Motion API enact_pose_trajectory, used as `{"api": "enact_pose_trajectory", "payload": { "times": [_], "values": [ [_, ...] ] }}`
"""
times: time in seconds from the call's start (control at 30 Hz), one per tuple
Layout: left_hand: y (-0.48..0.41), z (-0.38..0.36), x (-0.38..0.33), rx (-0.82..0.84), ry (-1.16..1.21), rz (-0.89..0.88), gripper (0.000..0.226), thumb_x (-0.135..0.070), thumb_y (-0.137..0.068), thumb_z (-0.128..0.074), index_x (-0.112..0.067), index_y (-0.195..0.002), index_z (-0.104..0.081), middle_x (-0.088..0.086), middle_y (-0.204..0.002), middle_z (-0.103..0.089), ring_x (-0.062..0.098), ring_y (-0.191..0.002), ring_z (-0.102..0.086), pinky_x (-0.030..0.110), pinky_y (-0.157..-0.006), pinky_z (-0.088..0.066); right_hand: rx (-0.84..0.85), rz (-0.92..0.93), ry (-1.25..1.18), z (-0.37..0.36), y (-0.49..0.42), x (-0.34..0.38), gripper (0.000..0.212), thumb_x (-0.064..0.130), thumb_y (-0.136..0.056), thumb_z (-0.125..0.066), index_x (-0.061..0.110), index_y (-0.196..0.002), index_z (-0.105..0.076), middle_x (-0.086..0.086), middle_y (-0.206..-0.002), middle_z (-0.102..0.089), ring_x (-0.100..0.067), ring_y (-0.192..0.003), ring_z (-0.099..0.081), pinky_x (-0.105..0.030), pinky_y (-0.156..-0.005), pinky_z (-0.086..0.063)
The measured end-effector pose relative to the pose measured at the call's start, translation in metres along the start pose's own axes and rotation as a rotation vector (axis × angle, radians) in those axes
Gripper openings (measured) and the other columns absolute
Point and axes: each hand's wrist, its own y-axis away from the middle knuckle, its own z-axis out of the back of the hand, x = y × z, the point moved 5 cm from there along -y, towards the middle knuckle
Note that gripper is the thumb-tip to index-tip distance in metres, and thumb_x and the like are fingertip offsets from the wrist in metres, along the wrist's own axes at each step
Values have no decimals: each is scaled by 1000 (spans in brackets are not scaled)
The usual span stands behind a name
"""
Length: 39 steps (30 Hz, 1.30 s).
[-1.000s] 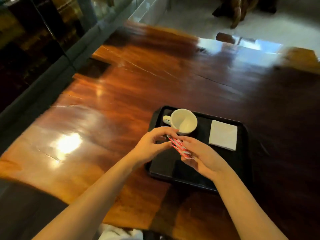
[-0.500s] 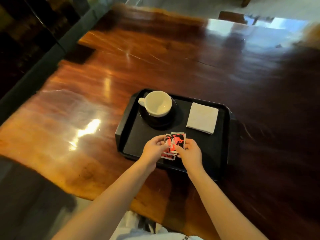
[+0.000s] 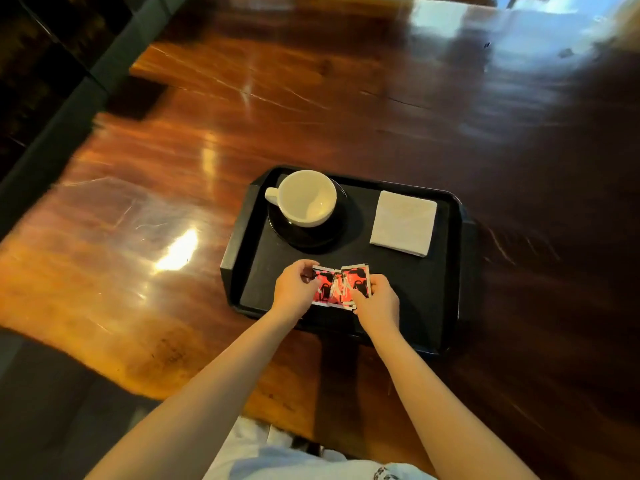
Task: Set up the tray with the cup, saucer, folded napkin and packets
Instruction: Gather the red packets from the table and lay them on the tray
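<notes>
Polished dark wood table [image 3: 207, 140] carries the black tray [image 3: 453, 271], where, beyond the grip, the cup [image 3: 306, 197] is already seated on its saucer [image 3: 311, 237] beside the folded napkin [image 3: 403, 223], while the packets [image 3: 337, 285] are pinched between left hand [image 3: 294, 291] and right hand [image 3: 375, 301] at the near edge, judged the last item to be laid down.
</notes>
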Motion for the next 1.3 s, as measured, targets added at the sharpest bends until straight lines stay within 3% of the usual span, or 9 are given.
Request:
{"api": "enact_pose_trajectory", "payload": {
  "times": [0.13, 0.27, 0.47, 0.63, 0.73, 0.9, 1.17, 1.3],
  "values": [
    [-9, 4, 0, -1, -225, -153, 37, -11, -87, -61, -17, -124, -57, 5, -120, -57, 15, -101, -58, 25, -86, -47, -31, 78, 95, -6, -1, 0, 28, 18, -87, -62, 16, -114, -56, -1, -112, -61, -7, -93, -56, -21, -75, -49],
    [-15, 6, -1, 22, -319, -199, 42, -14, -88, -61, -15, -129, -53, 6, -123, -51, 15, -102, -55, 19, -83, -40, -60, 84, 186, -13, -5, 0, 28, 19, -88, -62, 17, -115, -55, 0, -112, -59, -6, -91, -54, -15, -65, -41],
    [-13, 7, -4, 47, -406, -285, 47, -19, -89, -59, -19, -135, -47, 4, -130, -44, 18, -120, -44, 26, -94, -41, -163, 173, 331, -11, 0, 5, 35, 22, -86, -63, 17, -120, -55, -2, -113, -54, -10, -100, -50, -26, -80, -49],
    [11, -7, -12, 118, -724, -604, 75, -40, -78, -70, -24, -142, -33, 2, -140, -36, 20, -128, -31, 33, -104, -30, -202, 91, 239, -1, 3, -5, 49, 24, -84, -66, 18, -130, -47, -2, -122, -54, -15, -110, -55, -34, -89, -52],
    [15, -15, -10, 146, -811, -628, 76, -39, -80, -68, -25, -143, -28, 2, -145, -31, 21, -132, -27, 37, -109, -26, -203, 88, 312, 6, 5, -8, 60, 25, -85, -65, 18, -138, -37, -4, -128, -52, -17, -117, -52, -36, -96, -48],
    [9, -15, -10, 140, -810, -646, 66, -35, -84, -64, -25, -142, -32, 0, -143, -35, 20, -130, -30, 35, -108, -26, -197, 190, 590, 13, 10, -6, 62, 34, -87, -60, 19, -140, -31, -6, -129, -45, -17, -113, -48, -29, -91, -42],
    [6, -13, -10, 173, -779, -639, 65, -30, -85, -64, -25, -142, -33, -2, -144, -36, 19, -130, -30, 36, -107, -29, -4, 237, 487, 4, 10, -11, 87, 23, -84, -68, 24, -148, -9, -5, -137, -29, -16, -119, -47, -28, -91, -49],
    [5, -12, -8, 175, -771, -639, 65, -28, -85, -64, -25, -142, -33, -1, -144, -36, 19, -130, -29, 36, -108, -29, 30, 271, 541, 4, 9, -12, 85, 25, -83, -68, 24, -147, -14, -4, -135, -32, -15, -118, -48, -29, -92, -50]
  ]
}}
